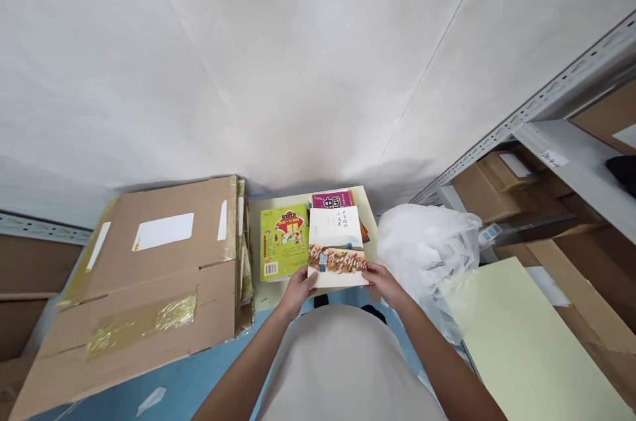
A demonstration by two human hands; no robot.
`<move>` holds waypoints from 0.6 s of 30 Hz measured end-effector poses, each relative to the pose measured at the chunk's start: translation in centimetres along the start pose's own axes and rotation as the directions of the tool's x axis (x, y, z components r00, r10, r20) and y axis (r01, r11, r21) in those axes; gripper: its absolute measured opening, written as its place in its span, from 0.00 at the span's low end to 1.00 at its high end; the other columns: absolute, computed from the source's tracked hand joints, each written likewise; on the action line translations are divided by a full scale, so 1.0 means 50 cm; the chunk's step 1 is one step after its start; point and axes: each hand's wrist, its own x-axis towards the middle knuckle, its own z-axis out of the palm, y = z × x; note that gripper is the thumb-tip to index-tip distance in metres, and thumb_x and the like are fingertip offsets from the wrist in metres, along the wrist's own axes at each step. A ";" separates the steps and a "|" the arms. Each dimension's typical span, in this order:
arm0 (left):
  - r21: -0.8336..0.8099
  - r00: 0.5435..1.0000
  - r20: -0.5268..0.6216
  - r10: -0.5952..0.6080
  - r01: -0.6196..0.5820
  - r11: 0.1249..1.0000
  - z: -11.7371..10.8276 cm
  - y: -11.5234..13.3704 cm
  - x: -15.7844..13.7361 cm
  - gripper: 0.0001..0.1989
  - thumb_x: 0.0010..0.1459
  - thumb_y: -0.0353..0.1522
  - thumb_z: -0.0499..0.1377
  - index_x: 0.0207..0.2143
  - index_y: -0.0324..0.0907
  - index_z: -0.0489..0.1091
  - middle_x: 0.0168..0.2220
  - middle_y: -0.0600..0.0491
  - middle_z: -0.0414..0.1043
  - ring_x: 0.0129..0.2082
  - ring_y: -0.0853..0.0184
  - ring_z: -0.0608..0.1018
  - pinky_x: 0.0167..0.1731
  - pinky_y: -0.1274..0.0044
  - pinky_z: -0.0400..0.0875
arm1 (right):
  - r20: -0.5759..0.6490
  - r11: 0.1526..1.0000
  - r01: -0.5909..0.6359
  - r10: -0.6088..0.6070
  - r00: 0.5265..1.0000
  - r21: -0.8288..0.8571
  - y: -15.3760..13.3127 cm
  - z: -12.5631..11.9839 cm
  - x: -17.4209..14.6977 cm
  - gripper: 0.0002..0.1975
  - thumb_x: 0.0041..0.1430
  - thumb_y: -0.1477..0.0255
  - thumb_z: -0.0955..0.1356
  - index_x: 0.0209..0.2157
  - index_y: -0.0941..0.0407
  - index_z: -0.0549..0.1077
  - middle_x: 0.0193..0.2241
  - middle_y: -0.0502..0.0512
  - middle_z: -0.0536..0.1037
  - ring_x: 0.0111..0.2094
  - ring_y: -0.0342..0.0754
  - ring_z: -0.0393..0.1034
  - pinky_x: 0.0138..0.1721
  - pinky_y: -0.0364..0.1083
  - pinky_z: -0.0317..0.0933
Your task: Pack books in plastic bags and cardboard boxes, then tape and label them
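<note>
A white paperback book [336, 243] with a brown and blue picture along its lower half is held up between both hands. My left hand [299, 288] grips its lower left corner, thumb on the cover. At the lower right corner my right hand [382, 282] is closed on the same book. Left of it lies a green book [285, 242] with a barcode, on a pale small table [366, 204]. Behind the white book a purple-covered book [322, 199] shows its top part; the rest of it is hidden.
Flattened cardboard boxes [163, 288] lean in a stack on the left. To the right sits a white plastic bag [427, 242], beside a pale green board [521, 335]. Metal shelving [527, 103] with cartons [487, 185] rises at the right, and a wall stands ahead.
</note>
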 end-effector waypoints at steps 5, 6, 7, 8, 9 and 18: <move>-0.030 0.994 0.081 -0.079 0.082 0.996 -0.014 0.002 -0.018 0.33 0.42 0.45 0.68 0.50 0.45 0.65 0.45 0.47 0.74 0.41 0.63 0.78 0.39 0.71 0.73 | -0.044 0.999 0.007 -0.005 0.999 0.045 0.002 0.010 -0.006 0.20 0.48 0.58 0.69 0.41 0.55 0.75 0.39 0.54 0.79 0.39 0.50 0.73 0.38 0.50 0.66; -0.018 0.994 0.074 -0.084 0.086 0.996 -0.013 0.001 -0.019 0.34 0.42 0.45 0.68 0.50 0.46 0.64 0.44 0.48 0.74 0.40 0.64 0.78 0.39 0.71 0.73 | -0.056 0.999 0.016 -0.014 0.998 0.048 0.005 0.013 -0.005 0.20 0.47 0.58 0.69 0.40 0.55 0.76 0.38 0.54 0.79 0.38 0.50 0.73 0.38 0.50 0.66; -0.008 0.995 0.065 -0.082 0.083 0.997 -0.012 0.000 -0.019 0.35 0.42 0.46 0.68 0.51 0.46 0.63 0.43 0.48 0.75 0.39 0.64 0.79 0.40 0.71 0.73 | -0.062 0.998 0.029 -0.026 0.998 0.047 0.007 0.016 -0.005 0.20 0.47 0.59 0.70 0.40 0.56 0.76 0.36 0.54 0.80 0.37 0.50 0.73 0.38 0.50 0.66; -0.001 0.996 0.055 -0.074 0.074 0.997 -0.010 0.000 -0.021 0.35 0.42 0.46 0.68 0.52 0.46 0.62 0.42 0.49 0.75 0.38 0.64 0.79 0.40 0.70 0.73 | -0.061 0.998 0.043 -0.040 0.997 0.043 0.010 0.018 -0.007 0.20 0.47 0.59 0.69 0.39 0.56 0.76 0.35 0.53 0.80 0.36 0.50 0.72 0.38 0.50 0.65; 0.001 0.997 0.047 -0.064 0.064 0.998 -0.008 -0.001 -0.022 0.36 0.42 0.46 0.68 0.52 0.45 0.61 0.41 0.49 0.75 0.38 0.65 0.79 0.41 0.70 0.73 | -0.057 0.998 0.057 -0.055 0.997 0.038 0.013 0.019 -0.011 0.20 0.47 0.59 0.69 0.38 0.57 0.76 0.34 0.53 0.80 0.35 0.49 0.72 0.37 0.50 0.65; 0.073 0.988 0.154 0.004 -0.015 0.997 0.061 0.029 -0.068 0.40 0.42 0.44 0.68 0.57 0.43 0.61 0.41 0.49 0.76 0.37 0.64 0.79 0.38 0.72 0.75 | -0.109 0.965 0.210 -0.194 0.975 0.156 0.026 -0.046 -0.150 0.16 0.50 0.63 0.69 0.38 0.58 0.76 0.33 0.54 0.79 0.35 0.48 0.72 0.39 0.47 0.63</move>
